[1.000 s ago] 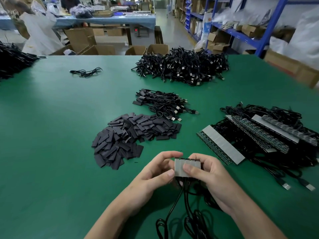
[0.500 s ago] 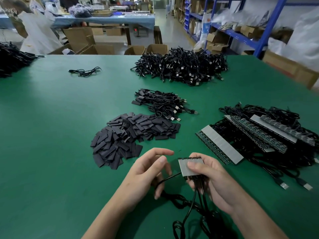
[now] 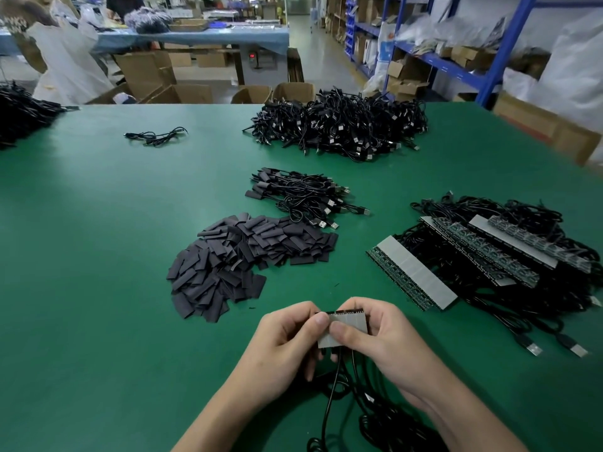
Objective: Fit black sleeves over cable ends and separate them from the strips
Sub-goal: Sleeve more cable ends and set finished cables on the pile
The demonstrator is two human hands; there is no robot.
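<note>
Over the green table (image 3: 98, 256), both hands pinch the strip (image 3: 346, 329).

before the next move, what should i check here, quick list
1. Strip gripped by left hand and right hand: ok.
2. Cables hang from strip: ok.
3. Cables free of tangles below: cannot tell.
4. Sleeve on a cable end at the strip: cannot tell, fingers hide it.
5. Sleeve pile close ahead of the hands: ok.
6. A hand free to take a sleeve: not ok, both hold the strip.
</note>
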